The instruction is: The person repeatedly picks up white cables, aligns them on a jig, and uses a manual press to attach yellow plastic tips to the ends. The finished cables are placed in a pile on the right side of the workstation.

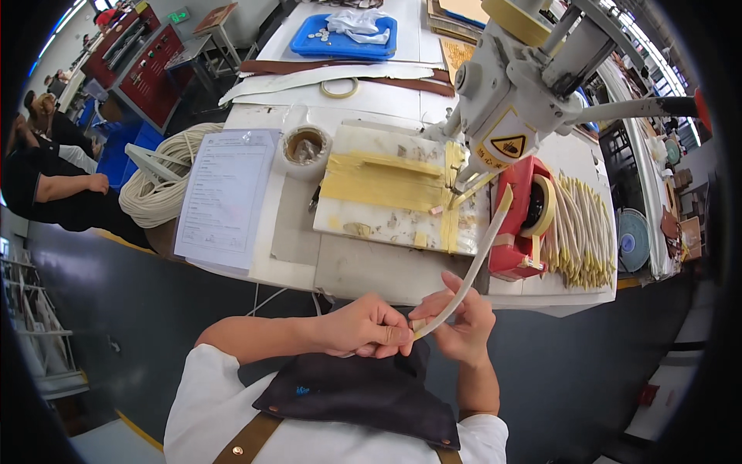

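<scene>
A cream-white cord [473, 272] with yellow tape at its far tip slants up from my hands toward the table. My left hand [369, 329] is closed in a pinch on its near end, where a bit of yellow tape shows. Against that same end, the thumb and forefinger of my right hand [464, 321] press in, while its other fingers curve loosely behind the cord. Both hands are in front of the table's near edge, over my dark apron [355, 394]. The upper part of the cord passes beside a red tape dispenser [506, 255] holding a yellowish roll.
A grey press [510, 100] with a warning label stands over a white board [371, 220] patched with yellow tape. Many tape-tipped cords [583, 232] lie at right. Paper sheet [228, 193], tape roll [305, 147], cord coil [166, 174] and blue tray [344, 37] surround it. Another person [58, 182] sits left.
</scene>
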`<state>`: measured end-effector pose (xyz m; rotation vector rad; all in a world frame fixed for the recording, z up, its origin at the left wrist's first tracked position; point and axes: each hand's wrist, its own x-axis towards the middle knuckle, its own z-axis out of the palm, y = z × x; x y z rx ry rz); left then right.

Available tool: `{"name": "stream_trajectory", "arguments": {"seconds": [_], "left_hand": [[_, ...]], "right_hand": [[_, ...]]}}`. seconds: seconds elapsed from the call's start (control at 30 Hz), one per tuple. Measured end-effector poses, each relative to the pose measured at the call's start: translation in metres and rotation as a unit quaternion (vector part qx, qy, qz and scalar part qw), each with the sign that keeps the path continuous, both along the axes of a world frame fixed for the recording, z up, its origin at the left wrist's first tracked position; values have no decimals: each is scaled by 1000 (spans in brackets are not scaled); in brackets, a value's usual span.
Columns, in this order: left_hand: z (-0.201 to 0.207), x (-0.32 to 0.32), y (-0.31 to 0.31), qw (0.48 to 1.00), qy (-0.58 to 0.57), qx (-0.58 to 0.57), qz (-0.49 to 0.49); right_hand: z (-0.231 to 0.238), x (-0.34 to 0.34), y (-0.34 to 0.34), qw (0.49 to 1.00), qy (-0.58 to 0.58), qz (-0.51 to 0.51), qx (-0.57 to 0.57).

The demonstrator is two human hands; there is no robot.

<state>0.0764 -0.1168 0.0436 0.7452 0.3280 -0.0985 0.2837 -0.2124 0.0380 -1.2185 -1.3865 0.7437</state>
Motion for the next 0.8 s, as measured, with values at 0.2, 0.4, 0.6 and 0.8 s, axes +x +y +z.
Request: {"name": "stream_trajectory", "arguments": {"seconds": [0.2, 0.4, 0.6, 0.8], "left_hand": [[20, 2, -6, 967, 92, 216, 97], [0, -4, -18, 552, -95, 781, 278], [-1, -8, -6, 377, -123, 876, 275], [0, -14, 3, 349, -153, 903, 197]], "right_hand": [[-14, -5, -7, 984, 174, 6, -41], [-21, -1, -28, 988, 118, 84, -52], [-9, -41, -34, 841, 525, 70, -108], [-7, -25, -30, 896, 386, 38, -218]]}}
